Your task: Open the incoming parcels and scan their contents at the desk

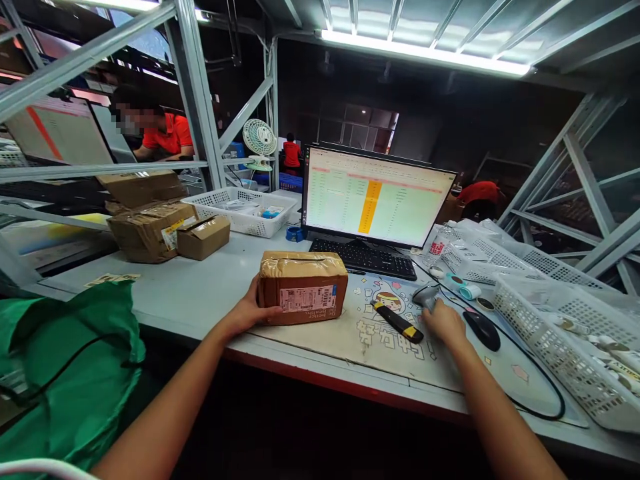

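A taped brown cardboard box (303, 288) stands on the desk mat, its white shipping label facing me. My left hand (250, 308) grips the box's left end, thumb across the front, the other fingers hidden behind it. On the right, my right hand (445, 323) is closed round the handle of a grey barcode scanner (424, 295) lying low over the mat. Between the box and that hand lies a black and yellow utility knife (397, 321). A black mouse (481, 331) sits just right of my right hand.
Behind the box are a keyboard (370, 259) and a lit monitor (375, 200). White baskets (565, 353) line the right side. Opened cartons (150, 230), a white basket (240, 207) and a blue tape roll (295, 234) stand at left. A green bag (75, 373) hangs near the front edge.
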{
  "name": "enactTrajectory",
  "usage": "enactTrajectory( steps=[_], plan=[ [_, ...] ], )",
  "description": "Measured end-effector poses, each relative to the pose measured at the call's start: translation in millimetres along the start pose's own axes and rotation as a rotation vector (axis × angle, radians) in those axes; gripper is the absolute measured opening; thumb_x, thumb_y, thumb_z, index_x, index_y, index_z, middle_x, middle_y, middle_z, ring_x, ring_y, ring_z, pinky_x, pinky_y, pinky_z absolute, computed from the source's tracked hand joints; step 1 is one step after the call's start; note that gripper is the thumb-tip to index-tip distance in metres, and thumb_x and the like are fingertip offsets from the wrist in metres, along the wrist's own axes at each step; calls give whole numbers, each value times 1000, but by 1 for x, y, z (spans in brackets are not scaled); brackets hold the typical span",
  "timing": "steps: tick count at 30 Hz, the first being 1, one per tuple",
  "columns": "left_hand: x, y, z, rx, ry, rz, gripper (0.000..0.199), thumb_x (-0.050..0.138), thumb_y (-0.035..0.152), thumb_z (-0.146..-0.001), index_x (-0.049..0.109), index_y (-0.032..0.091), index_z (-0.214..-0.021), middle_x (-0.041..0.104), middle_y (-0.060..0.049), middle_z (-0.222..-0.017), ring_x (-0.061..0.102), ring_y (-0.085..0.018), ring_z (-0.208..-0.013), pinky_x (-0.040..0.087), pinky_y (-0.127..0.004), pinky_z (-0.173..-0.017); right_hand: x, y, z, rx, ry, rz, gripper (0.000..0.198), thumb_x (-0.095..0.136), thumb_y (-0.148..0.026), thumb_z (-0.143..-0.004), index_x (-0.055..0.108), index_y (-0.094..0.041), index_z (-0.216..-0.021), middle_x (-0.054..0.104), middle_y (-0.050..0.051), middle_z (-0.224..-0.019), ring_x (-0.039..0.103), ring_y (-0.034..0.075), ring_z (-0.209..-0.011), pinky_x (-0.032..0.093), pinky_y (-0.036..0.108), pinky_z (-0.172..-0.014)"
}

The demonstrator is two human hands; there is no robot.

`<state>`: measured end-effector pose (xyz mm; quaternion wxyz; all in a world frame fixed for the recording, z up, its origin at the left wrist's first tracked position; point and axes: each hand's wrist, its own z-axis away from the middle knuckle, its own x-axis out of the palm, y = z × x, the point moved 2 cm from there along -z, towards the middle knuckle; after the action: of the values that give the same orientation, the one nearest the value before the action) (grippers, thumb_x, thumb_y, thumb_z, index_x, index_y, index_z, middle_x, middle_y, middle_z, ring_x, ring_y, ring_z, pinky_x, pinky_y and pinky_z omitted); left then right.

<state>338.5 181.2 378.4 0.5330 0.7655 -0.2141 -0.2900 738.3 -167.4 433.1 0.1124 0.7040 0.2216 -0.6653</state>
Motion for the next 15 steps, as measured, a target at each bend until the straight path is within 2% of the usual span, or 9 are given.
enactTrajectory(
  steps=[3,5,6,10,15],
  plan=[
    [-1,-7,1,5,16,0,129,96,56,-63,26,20,-165,45,-22,-162,46,-38,-150,39,-53,-126,-26,-14,-16,-41,155,-26,49,41,-29,-104,58,-5,-142,68,27,-126,66,40,-122,50,45,-98],
    [2,-6,2,2,20,6,127,97,56,-61,30,20,-163,49,-21,-160,49,-39,-148,40,-53,-126,-39,-35,-33,-109,254,-57,53,33,-23,-105,49,-5,-153,65,26,-135,62,36,-129,47,42,-104],
    [3,-5,3,-8,24,18,127,98,56,-60,32,20,-162,50,-21,-159,51,-39,-147,41,-54,-125,-41,-48,-44,-141,251,-64,54,32,-20,-104,47,-6,-155,66,24,-135,62,34,-129,47,40,-106],
    [3,-5,1,-56,35,53,125,99,54,-58,36,21,-160,54,-20,-155,53,-38,-145,41,-55,-125,-23,-97,-89,-241,8,-41,50,54,-20,-98,61,-15,-147,73,16,-128,69,28,-118,52,32,-101],
    [3,-2,1,-62,57,41,123,100,53,-56,40,21,-158,55,-20,-154,54,-40,-144,41,-56,-125,3,-123,-112,-182,-93,11,49,55,-17,-96,64,-10,-144,70,23,-133,69,33,-121,55,40,-101]
  ],
)
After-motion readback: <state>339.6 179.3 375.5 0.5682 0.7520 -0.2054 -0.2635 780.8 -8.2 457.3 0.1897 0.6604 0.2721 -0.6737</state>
